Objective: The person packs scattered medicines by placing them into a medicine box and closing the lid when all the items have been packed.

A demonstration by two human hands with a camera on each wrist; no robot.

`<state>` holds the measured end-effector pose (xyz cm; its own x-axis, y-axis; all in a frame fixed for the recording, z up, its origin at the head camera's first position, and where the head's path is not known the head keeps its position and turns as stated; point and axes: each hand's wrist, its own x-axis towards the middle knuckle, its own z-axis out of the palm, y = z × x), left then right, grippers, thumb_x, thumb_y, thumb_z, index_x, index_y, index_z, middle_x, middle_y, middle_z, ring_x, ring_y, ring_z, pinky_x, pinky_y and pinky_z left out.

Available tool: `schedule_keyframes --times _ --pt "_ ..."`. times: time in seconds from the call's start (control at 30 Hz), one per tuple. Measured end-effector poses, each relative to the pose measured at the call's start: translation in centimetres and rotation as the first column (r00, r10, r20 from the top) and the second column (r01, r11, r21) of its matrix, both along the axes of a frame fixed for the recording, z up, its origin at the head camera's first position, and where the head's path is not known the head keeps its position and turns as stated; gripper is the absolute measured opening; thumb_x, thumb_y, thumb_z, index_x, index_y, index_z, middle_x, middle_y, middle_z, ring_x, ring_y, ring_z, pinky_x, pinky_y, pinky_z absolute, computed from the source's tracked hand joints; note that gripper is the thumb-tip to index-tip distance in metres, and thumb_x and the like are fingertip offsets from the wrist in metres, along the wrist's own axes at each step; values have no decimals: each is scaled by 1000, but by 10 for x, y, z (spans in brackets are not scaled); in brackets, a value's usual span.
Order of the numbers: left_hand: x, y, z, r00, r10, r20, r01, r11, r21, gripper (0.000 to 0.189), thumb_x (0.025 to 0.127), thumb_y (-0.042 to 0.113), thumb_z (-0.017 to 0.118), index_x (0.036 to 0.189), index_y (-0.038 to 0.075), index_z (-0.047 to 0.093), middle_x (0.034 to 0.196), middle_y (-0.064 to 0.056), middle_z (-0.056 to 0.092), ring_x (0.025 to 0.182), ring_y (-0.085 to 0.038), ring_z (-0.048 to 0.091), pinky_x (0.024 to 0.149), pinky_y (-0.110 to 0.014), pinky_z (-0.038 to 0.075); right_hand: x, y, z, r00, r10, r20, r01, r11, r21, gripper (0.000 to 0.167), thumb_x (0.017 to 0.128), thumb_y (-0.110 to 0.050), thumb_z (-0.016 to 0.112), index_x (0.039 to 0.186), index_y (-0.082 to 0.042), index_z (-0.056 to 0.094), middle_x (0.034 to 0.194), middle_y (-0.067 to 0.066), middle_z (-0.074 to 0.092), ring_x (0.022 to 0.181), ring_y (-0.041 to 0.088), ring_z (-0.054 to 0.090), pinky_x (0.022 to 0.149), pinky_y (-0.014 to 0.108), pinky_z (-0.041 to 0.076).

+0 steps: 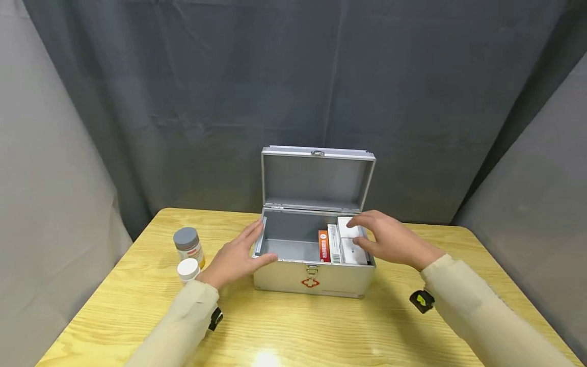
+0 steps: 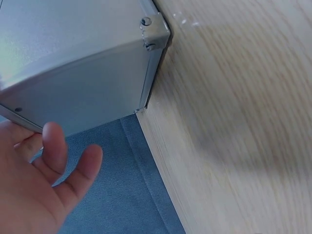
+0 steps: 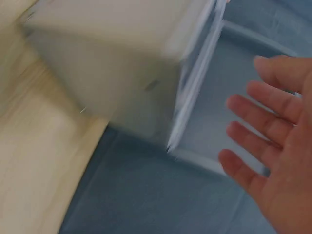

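A silver first-aid case (image 1: 279,279) with a red cross on its front stands with its lid (image 1: 316,178) raised. Along the case's left rim lies my left hand (image 1: 236,259), fingers stretched out and thumb over the front edge. My right hand (image 1: 390,240) hovers at the right side of the case, fingers loosely bent and holding nothing, over two white boxes (image 1: 354,253). Left of these, inside the case, stand a slim white carton (image 1: 334,245) and a red carton (image 1: 324,247). In the right wrist view the right hand's fingers (image 3: 258,117) are spread in front of the lid.
Left of the case, a bottle with a grey cap (image 1: 187,239) and a smaller one with a white cap (image 1: 188,268) stand near my left wrist. The wooden table (image 1: 293,326) ends at a dark grey curtain (image 1: 206,102) behind; pale cloth hangs at both sides.
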<state>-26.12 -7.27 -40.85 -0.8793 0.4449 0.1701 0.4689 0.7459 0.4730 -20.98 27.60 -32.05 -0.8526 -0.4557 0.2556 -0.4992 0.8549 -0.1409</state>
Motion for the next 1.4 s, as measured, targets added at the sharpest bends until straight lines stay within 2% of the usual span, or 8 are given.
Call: schedule_keyframes --times 0.13,0.3,0.47,0.7,0.9,1.23,1.4 --pt "-3 -1 0 1000 6 -11 -6 1000 9 97 86 75 54 160 23 21 168 8 14 143 -35 42 112 -59 39 5 22 -6 997 -55 -52 51 996 -77 26 93 -12 66 117 -4 69 119 13 70 114 34 65 97 55 51" --pt "-3 -5 -5 1000 7 -15 -7 1000 6 96 86 74 56 159 21 23 168 7 16 142 -36 44 110 -59 41 13 33 -22 993 -106 -43 99 986 -134 26 94 -16 66 117 -5 68 114 11 70 108 32 65 92 54 53" --pt "-1 -9 -9 1000 14 -21 -14 1000 1 96 86 72 56 159 20 23 168 6 17 141 -36 45 110 -59 42 19 34 -41 991 -135 -18 130 977 -168 37 97 -25 65 126 -2 64 126 16 65 119 39 61 98 58 49" --pt "-8 -8 -7 998 26 -54 -25 1000 14 96 86 73 55 159 20 23 168 6 17 141 -36 45 109 -58 42 14 25 -49 992 -126 -1 124 977 -175 54 95 -35 65 136 1 57 138 22 59 129 44 53 105 63 42" --pt "-11 -7 -5 999 26 -43 -25 1000 14 96 87 72 56 160 20 22 168 5 16 141 -36 45 110 -58 42 9 21 -59 988 -154 23 156 969 -192 65 93 -37 68 141 2 50 142 25 54 133 46 49 108 63 40" --pt "-11 -9 -1 999 36 -33 -35 999 20 97 87 73 54 160 21 18 169 7 13 142 -37 43 112 -60 39 2 13 -74 992 -128 -3 123 957 -261 69 94 -36 67 146 3 44 152 26 43 139 48 40 111 65 35" --pt "-10 -8 -1 999 29 -24 -28 999 28 97 87 74 52 161 22 16 169 8 11 142 -37 44 112 -60 39 3 10 -76 986 -164 -5 157 954 -254 66 94 -40 66 143 0 49 153 21 43 139 47 41 110 65 36"
